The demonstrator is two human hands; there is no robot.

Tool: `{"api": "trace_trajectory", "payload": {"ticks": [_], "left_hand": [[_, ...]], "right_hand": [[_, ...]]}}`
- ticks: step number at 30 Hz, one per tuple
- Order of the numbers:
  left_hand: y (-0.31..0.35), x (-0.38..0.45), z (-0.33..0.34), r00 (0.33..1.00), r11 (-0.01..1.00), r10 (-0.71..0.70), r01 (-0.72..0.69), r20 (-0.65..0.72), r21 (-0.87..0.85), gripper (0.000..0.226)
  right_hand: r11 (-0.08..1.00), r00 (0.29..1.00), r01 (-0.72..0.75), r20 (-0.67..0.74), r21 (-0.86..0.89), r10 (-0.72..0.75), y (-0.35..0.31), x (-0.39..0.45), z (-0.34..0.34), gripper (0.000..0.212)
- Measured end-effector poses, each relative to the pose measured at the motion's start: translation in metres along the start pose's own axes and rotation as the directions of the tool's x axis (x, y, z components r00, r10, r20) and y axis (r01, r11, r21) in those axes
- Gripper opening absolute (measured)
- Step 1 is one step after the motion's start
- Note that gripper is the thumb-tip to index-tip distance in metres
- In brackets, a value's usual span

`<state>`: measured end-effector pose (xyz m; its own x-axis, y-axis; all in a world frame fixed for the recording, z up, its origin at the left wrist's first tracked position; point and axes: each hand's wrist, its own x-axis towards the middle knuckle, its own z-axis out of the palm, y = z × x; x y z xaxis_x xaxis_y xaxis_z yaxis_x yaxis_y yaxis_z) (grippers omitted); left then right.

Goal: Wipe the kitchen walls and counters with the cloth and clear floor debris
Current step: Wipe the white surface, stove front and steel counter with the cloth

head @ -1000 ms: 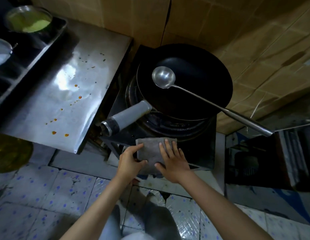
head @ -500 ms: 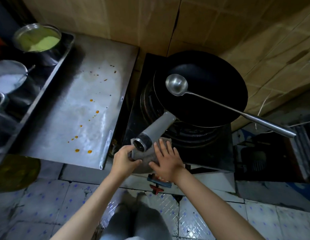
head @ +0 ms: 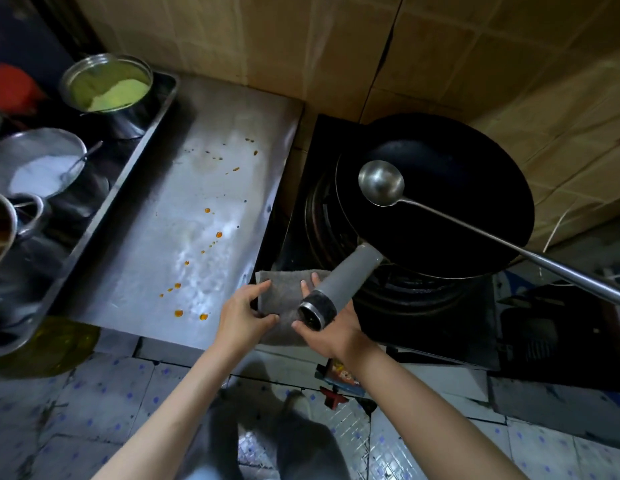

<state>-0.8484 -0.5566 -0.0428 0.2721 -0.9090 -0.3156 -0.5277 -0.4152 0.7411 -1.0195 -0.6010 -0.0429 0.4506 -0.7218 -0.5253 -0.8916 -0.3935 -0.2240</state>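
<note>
A grey cloth (head: 286, 289) lies folded on the front left corner of the black stove (head: 440, 327). My left hand (head: 244, 315) grips the cloth's left edge between thumb and fingers. My right hand (head: 331, 327) presses flat on the cloth, partly hidden under the wok's grey handle (head: 339, 284). The steel counter (head: 184, 216) to the left carries orange sauce drops (head: 178, 312). Tan tiled wall (head: 301, 46) rises behind.
A black wok (head: 457, 202) with a steel ladle (head: 381, 181) sits on the burner; the ladle's handle juts far right. A tray (head: 135, 161) at left holds metal pots of powders. Red and blue debris (head: 336, 382) lies on the tiled floor (head: 94, 410).
The view has shifted closer and leftward over the counter. Both hands stay on the cloth, which has slid left along the stove's front edge and now sits under the wok handle.
</note>
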Motion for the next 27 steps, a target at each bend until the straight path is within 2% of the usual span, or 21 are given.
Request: {"api": "trace_trajectory", "payload": {"ticks": [2,4,5,6,9,13,16,21,27], "left_hand": [[-0.001,0.01,-0.008,1.0,0.999,0.017,-0.018,0.018,0.046,0.065],[-0.002,0.021,-0.017,0.998,0.995,0.035,-0.04,0.055,0.094,0.066],[-0.002,0.026,-0.022,0.997,0.992,0.045,-0.053,0.069,0.114,0.066],[-0.002,0.031,-0.027,0.995,0.99,0.055,-0.064,0.078,0.126,0.066],[-0.002,0.045,-0.037,0.995,0.99,0.067,-0.076,0.079,0.122,0.066],[-0.002,0.062,-0.048,0.994,0.985,0.073,-0.084,0.077,0.148,0.066],[-0.001,0.068,-0.054,0.995,0.987,0.072,-0.081,0.071,0.136,0.066],[-0.01,0.064,-0.071,0.996,0.997,0.07,-0.071,0.061,0.016,0.066],[-0.043,0.061,-0.116,0.996,0.995,-0.015,0.005,0.093,0.103,0.065]], "right_hand": [[0.99,0.999,-0.026,-0.016,0.138,0.028,-0.008,-0.001,-0.01,0.076],[0.981,0.998,-0.06,-0.008,0.186,0.063,-0.015,0.01,-0.007,0.08],[0.988,0.992,-0.047,-0.105,0.147,0.062,-0.02,0.02,-0.001,0.087],[0.996,0.99,-0.058,-0.127,0.069,0.066,-0.025,0.029,0.004,0.09],[0.988,0.984,-0.133,-0.126,-0.075,0.123,-0.031,0.057,0.009,0.08],[0.982,0.981,-0.144,-0.144,-0.122,0.126,-0.036,0.074,-0.004,0.079],[0.983,0.985,-0.15,-0.098,-0.107,0.14,-0.043,0.08,-0.009,0.078],[0.994,0.982,-0.109,-0.156,0.015,0.109,-0.058,0.064,-0.009,0.072],[0.998,0.996,-0.033,-0.083,0.052,0.037,-0.094,0.055,-0.007,0.07]]}}
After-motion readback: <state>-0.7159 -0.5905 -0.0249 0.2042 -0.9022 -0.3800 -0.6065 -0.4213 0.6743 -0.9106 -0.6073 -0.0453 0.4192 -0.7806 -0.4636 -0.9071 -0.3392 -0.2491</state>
